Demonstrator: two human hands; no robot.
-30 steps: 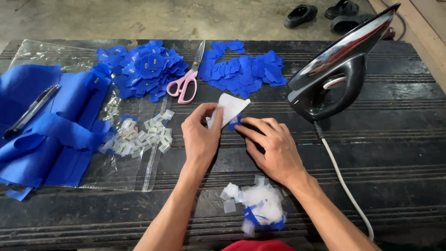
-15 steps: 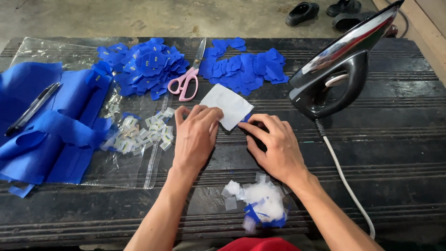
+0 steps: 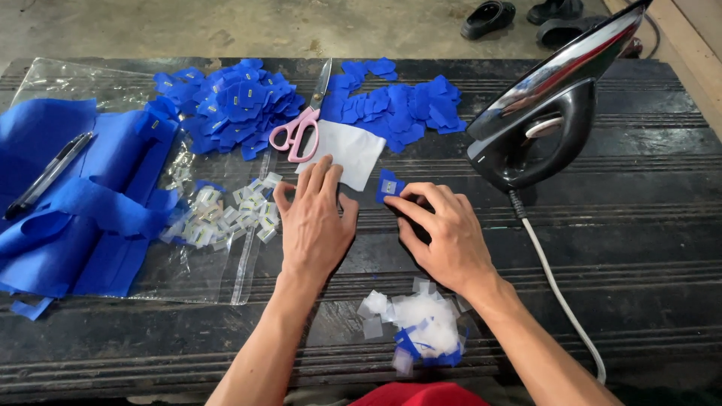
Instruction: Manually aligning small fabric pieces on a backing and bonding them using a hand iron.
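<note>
The left hand (image 3: 316,222) lies palm down on the dark ribbed desk (image 3: 647,248), fingers stretched flat and together, their tips pressing the near edge of a white sheet (image 3: 347,153) without gripping it. The right hand (image 3: 444,233) rests just to the right, loosely curled, its index finger and thumb pinching the near corner of a small blue fabric piece (image 3: 389,184) that lies on the desk just right of the white sheet's near corner. The 2 hands are close but apart. The white sheet lies tilted, its far side reaching toward a pile of blue cut pieces (image 3: 398,105) at the far middle of the desk. Pink-handled scissors (image 3: 301,124) lie just left of the sheet, blades pointing far. Left of the scissors sits a second, larger heap of blue pieces (image 3: 226,105), some with small pale tags on them. Near that heap, on a clear plastic bag (image 3: 226,256), a scatter of small clear-white tags (image 3: 226,210) lies left of the left hand. Further left, folded blue fabric (image 3: 68,210) covers the desk edge, with a black pen (image 3: 45,177) resting on it. Right of the right hand a black iron (image 3: 549,113) stands tilted with its shiny soleplate up, its white cord (image 3: 560,293) trailing toward the near side. Between the forearms, a small pile of white and blue scraps (image 3: 417,327) lies at the near edge.
</note>
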